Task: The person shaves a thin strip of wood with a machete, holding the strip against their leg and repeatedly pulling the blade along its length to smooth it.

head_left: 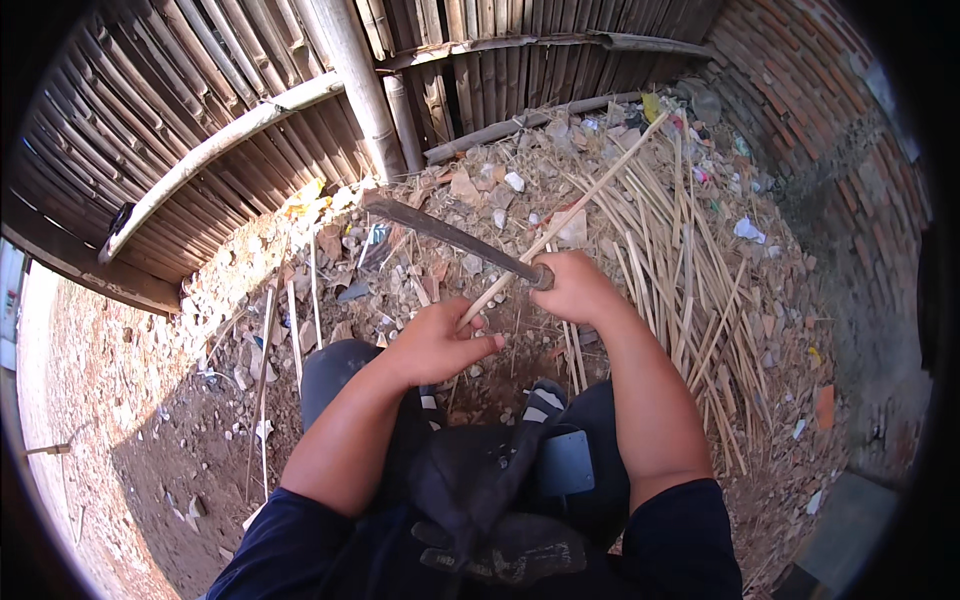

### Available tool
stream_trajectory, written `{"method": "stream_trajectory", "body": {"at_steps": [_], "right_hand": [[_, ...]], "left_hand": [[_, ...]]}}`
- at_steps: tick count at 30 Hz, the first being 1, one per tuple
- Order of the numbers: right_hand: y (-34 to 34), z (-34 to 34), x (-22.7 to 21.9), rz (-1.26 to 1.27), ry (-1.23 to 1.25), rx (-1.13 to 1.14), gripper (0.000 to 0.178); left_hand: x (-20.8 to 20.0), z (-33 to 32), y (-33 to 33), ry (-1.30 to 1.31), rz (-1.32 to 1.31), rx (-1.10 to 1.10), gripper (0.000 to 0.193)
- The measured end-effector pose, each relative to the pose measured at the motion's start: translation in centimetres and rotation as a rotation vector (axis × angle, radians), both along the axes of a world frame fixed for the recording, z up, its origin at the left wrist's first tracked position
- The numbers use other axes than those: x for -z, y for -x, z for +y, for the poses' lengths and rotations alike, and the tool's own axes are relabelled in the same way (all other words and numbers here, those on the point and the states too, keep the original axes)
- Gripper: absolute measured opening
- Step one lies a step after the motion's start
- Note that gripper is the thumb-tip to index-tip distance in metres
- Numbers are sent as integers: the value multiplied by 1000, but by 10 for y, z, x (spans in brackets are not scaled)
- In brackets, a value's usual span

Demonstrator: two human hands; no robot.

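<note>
Outdoors, above littered ground (190,440) backed by a bamboo fence (240,185) and bearing a pile of sticks (690,270), a long stick (595,190) slants forward, crossed by a knife (455,236) whose handle a person's right hand (580,288) clenches, while the left hand (435,345) grasps the stick's near end.

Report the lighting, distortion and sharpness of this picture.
Head view: sunlight bleaches the left-hand ground, with a shadow edge crossing it; head view: the bamboo rail bows, likely from fisheye bending; head view: the brick wall softens toward the rim, while the long-bladed knife and bamboo strip look fairly crisp.
</note>
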State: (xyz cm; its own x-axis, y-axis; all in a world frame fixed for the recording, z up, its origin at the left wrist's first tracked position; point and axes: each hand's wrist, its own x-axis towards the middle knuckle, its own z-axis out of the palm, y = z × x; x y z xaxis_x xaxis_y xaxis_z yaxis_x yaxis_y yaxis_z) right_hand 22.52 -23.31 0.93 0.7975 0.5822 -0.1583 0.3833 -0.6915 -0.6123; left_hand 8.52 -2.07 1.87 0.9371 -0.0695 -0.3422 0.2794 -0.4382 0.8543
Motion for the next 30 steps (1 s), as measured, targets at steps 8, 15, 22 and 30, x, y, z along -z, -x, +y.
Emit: {"method": "stream_trajectory", "body": {"at_steps": [8, 15, 22, 30], "right_hand": [[-4, -10, 0, 3, -11, -2, 29], [-4, -8, 5, -54, -70, 126, 25], [-19, -20, 0, 217, 49, 167, 43], [-34, -40, 18, 164, 29, 183, 31]], "left_hand": [[0, -2, 1, -36, 0, 4, 43], [7, 1, -4, -19, 1, -23, 43], [0, -1, -4, -45, -8, 30, 55], [-6, -6, -3, -35, 10, 69, 55]]}}
